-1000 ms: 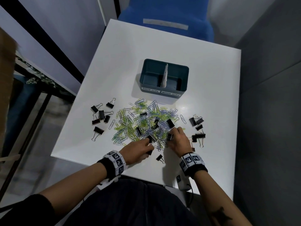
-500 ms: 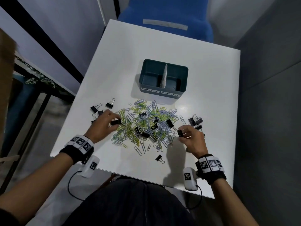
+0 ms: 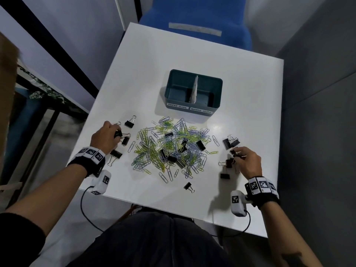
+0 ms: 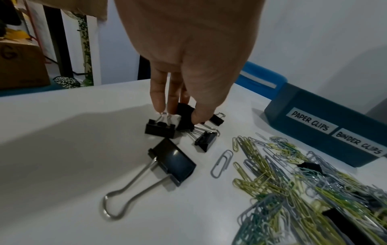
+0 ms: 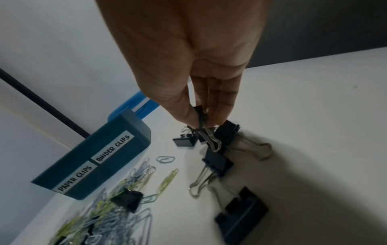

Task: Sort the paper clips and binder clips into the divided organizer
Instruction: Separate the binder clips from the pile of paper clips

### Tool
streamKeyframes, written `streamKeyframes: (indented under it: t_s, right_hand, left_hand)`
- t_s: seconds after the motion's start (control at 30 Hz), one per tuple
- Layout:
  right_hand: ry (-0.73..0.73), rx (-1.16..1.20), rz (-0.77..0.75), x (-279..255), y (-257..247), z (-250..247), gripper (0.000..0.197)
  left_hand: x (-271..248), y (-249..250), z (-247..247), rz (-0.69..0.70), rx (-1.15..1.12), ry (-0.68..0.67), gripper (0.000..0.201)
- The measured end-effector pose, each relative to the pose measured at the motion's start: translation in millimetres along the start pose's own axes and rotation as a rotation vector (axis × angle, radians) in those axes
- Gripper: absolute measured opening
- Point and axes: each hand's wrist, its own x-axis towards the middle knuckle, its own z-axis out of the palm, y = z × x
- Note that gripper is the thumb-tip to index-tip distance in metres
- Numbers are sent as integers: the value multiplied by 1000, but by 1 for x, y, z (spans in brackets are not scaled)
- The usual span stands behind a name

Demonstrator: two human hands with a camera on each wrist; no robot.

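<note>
A teal divided organizer [image 3: 193, 108] labelled PAPER CLIPS and BINDER CLIPS stands at the table's middle, both halves showing no clips. Before it lies a pile of green and grey paper clips [image 3: 169, 149] with black binder clips mixed in. My left hand [image 3: 105, 136] is over a group of binder clips at the left and pinches a black binder clip [image 4: 185, 118] between thumb and fingers. My right hand [image 3: 245, 158] is at the right group and pinches a small black binder clip [image 5: 202, 121] just above the table.
Loose binder clips lie by each hand [image 3: 116, 154] [image 3: 230, 142], and one lone clip [image 3: 188, 186] sits near the front edge. A blue chair [image 3: 194, 20] stands behind the white table [image 3: 192, 54]. A dark wall runs along the right.
Both hands moved outward from the central pile, the left to the left group of binder clips, the right to the right group, each carrying a binder clip.
</note>
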Motion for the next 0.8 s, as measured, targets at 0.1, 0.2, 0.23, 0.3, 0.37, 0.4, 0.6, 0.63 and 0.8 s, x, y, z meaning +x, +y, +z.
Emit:
streamKeyframes:
  t_s: [0.1,0.2,0.23,0.3,0.37,0.4,0.6,0.63,0.8]
  right_hand:
    - [-22,-77,-17,7,7,1,27]
    - [37,-183,-38,9,8,3,29]
    - [76,-201,-62,9,5,5,30]
    - [142,-187,-143,6,-1,12,33]
    - [133,-165,-207,3,-12,23,33]
    - [96,-171,-242,2,-18,30,33]
    - [-224,-402,-468,-4,-60,70,47]
    - [-244,-435,-485,-6,-63,75,51]
    - [-275,-462,-425,-16,-73,91,58]
  left_hand:
    - [-3,7,-1,39,52,30,32]
    - [-7,24,0,115,50,58,33]
    - [-7,32,1,161,44,62,32]
    - [-9,51,5,281,46,46,29]
    - [-9,72,13,381,55,4,31]
    - [-9,84,19,412,57,-16,34]
    - [7,134,46,513,42,-71,46]
    - [8,139,48,514,33,-72,43]
    - [10,151,57,474,3,-93,37]
